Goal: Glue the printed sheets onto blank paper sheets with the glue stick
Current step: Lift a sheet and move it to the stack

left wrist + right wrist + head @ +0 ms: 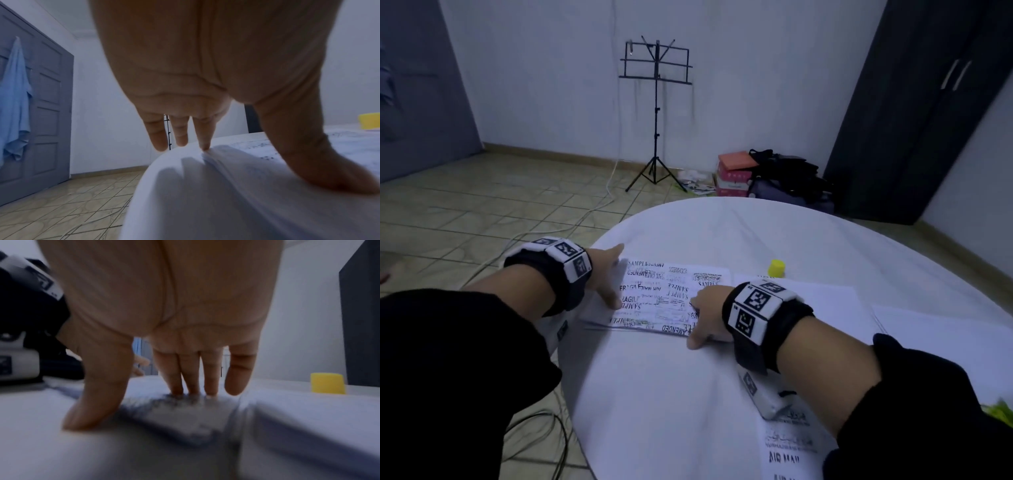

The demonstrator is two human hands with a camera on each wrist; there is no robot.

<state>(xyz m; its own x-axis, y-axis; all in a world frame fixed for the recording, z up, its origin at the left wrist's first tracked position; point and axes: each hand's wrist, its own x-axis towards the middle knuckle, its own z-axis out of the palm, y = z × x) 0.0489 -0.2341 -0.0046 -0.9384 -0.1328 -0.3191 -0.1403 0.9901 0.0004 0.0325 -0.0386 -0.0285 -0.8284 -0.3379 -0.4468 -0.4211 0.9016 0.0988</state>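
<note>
Two hands pressing flat on printed sheet (pixel 657 294) at frame centre of head view: left hand (pixel 607 274) at its left edge, right hand (pixel 703 317) at lower right corner, fingers straight, gripping nothing. Judging one sheet being smoothed onto blank paper (pixel 822 294); further printed sheet (pixel 787 448) lying lower right, waiting. Yellow glue stick (pixel 776 268) standing right of centre.

Left wrist view: fingertips (pixel 205 146) touching white surface; paper edge unclear.

Right wrist view: blurring, print illegible, glue line hidden.
</note>
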